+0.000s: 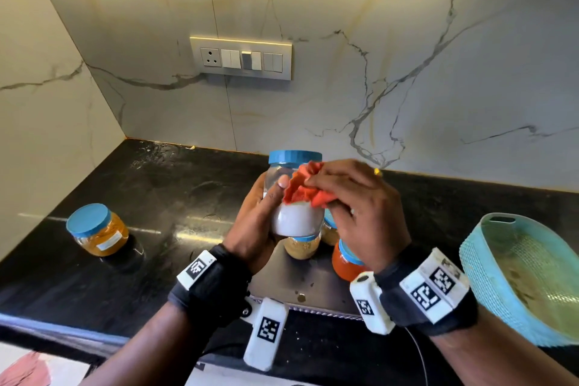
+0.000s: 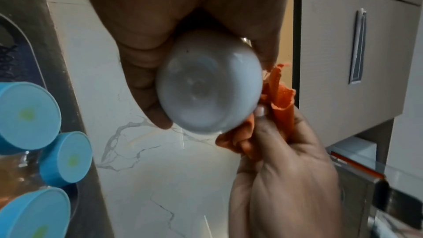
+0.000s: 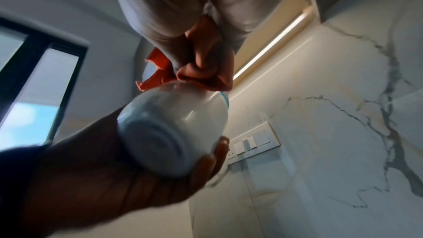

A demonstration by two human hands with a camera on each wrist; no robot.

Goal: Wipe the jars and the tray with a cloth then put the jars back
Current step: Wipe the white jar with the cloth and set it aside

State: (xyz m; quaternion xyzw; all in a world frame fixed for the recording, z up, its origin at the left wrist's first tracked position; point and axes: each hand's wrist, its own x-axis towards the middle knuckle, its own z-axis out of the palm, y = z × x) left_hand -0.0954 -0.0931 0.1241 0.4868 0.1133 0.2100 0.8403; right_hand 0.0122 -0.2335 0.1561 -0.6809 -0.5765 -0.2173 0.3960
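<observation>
My left hand grips a clear jar of white powder with a blue lid, lifted above the tray. Its round base faces the left wrist camera and also shows in the right wrist view as jar. My right hand holds a bunched orange cloth pressed against the jar's upper side; the cloth shows in both wrist views. A dark tray below holds three blue-lidded jars, a red one and two brownish ones, partly hidden by my hands.
A jar of yellow powder stands apart on the black counter at the left. A turquoise plastic basket sits at the right edge. A switch panel is on the marble wall behind.
</observation>
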